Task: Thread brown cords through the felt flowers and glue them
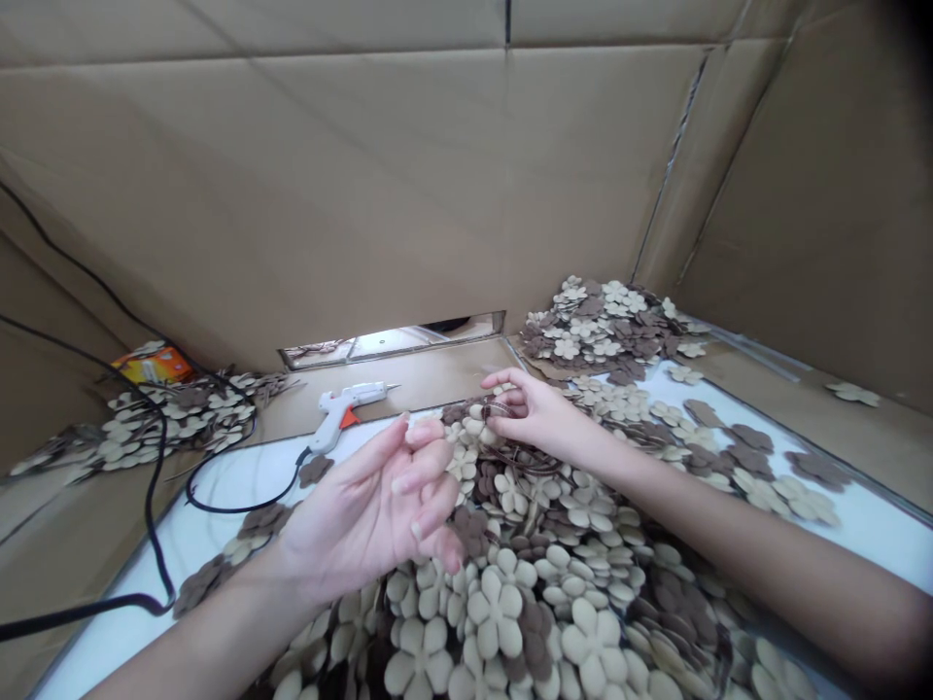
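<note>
Flower pile (554,583) runs 6-to-1 o'clock; right hand (543,418) pinches a flower (475,426) at 12, left hand (371,510) palm-up, fingers loosely spread.

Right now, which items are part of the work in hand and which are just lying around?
In hand: left hand, right hand, flower pile beneath them.
Lying about: glue gun, black cable, orange box, back-right flower heap, left flower heap.

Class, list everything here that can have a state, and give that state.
left hand: open, palm up, empty.
right hand: pinching flower cutouts atop the heap.
flower cutouts: loose, heaped, beige and brown mixed.
glue gun: lying on its side, corded, untouched.
</note>
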Demonstrator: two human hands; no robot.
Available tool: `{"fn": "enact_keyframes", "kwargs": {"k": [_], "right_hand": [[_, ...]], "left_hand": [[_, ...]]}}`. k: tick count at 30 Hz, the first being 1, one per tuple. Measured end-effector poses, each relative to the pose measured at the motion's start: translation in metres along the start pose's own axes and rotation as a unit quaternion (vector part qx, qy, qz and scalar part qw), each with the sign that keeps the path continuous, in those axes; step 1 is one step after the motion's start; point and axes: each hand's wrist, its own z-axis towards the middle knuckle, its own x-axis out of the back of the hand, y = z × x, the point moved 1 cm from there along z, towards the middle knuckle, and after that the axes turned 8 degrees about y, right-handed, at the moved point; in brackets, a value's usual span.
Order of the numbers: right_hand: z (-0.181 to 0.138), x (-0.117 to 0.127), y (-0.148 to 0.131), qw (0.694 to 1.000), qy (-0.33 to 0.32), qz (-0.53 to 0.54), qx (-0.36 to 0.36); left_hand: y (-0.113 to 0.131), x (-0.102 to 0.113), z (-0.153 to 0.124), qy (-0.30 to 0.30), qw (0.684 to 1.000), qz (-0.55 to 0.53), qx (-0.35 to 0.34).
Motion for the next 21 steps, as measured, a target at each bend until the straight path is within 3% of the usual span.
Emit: {"fn": "enact_keyframes", "kwargs": {"k": [6,21], "right_hand": [[-0.0001,0.0001,-0.0003,1.000,0.006,-0.010,0.002],[-0.0024,-0.0012,-0.0052,1.000,0.009,-0.022,0.002]], "left_hand": [[-0.0045,0.0029,-0.0026,-0.024,0.998,-0.004,-0.050],[-0.0023,0.0088,0.0021,0.020,0.993,-0.037,-0.113]]}}
